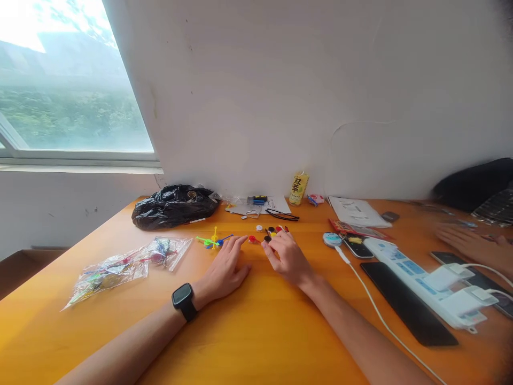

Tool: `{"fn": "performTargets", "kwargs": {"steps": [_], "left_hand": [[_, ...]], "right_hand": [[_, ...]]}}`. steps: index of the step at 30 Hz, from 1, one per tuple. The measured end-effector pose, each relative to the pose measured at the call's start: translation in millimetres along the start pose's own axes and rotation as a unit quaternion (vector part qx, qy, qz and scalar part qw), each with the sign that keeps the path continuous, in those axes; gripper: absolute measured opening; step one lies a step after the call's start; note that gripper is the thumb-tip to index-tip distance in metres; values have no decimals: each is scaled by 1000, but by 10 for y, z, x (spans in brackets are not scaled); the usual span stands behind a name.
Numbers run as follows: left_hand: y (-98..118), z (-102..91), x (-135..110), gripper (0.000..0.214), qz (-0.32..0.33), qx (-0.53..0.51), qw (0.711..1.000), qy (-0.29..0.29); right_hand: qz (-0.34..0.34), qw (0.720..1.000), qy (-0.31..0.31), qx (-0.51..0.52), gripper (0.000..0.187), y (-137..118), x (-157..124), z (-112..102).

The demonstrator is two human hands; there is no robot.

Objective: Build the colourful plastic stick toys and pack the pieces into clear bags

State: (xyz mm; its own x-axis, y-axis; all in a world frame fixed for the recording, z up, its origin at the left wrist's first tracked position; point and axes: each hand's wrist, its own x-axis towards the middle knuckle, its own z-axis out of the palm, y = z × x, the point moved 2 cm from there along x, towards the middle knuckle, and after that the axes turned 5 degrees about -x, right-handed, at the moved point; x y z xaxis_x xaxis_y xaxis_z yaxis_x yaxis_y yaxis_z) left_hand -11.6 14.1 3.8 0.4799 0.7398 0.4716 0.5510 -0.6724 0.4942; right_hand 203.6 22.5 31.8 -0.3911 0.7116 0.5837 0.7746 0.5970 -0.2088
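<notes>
My left hand [228, 267], a dark watch [183, 301] on its wrist, lies on the table with its fingers stretched out and nothing in them. Just beyond its fingertips stands a small toy of green, yellow and blue plastic arrow-shaped pieces [215, 241]. My right hand [287, 258] reaches with bent, parted fingers into a group of small round pieces. A black piece [267, 238] is at its fingertips; whether they touch it I cannot tell. A red piece [252, 239] lies between my hands, and a white piece [258, 228] lies farther back. Other pieces are partly hidden behind my right fingers.
Clear bags of coloured parts [112, 272] lie left, a black plastic bag [174, 206] behind them. A yellow drink bottle [298, 189] stands by the wall. At right are a power strip [412, 275], a white cable [377, 310], phones and another person's hand [460, 240].
</notes>
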Motion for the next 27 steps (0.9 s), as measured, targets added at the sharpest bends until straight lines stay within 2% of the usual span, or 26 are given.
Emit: {"fn": "performTargets", "kwargs": {"steps": [3, 7, 10, 14, 19, 23, 27], "left_hand": [[13, -15, 1, 60, -6, 5, 1000, 0], [104, -73, 32, 46, 5, 1, 999, -36], [168, -100, 64, 20, 27, -23, 997, -68], [212, -120, 84, 21, 48, -48, 994, -88], [250, -163, 85, 21, 53, -68, 989, -120], [236, -157, 82, 17, 47, -87, 989, -111], [208, -134, 77, 22, 33, -82, 991, -98]], "right_hand": [[-4, 999, 29, 32, 49, 6, -11, -35], [14, 992, 38, 120, 55, 16, -47, -53], [50, 981, 56, 178, 57, 20, -79, -70], [122, 958, 75, 247, 60, 20, -100, -88], [173, 942, 13, 288, 65, -7, -102, -12], [160, 941, -42, 297, 67, -53, -117, 69], [143, 944, -80, 287, 62, -71, -131, 115]]}}
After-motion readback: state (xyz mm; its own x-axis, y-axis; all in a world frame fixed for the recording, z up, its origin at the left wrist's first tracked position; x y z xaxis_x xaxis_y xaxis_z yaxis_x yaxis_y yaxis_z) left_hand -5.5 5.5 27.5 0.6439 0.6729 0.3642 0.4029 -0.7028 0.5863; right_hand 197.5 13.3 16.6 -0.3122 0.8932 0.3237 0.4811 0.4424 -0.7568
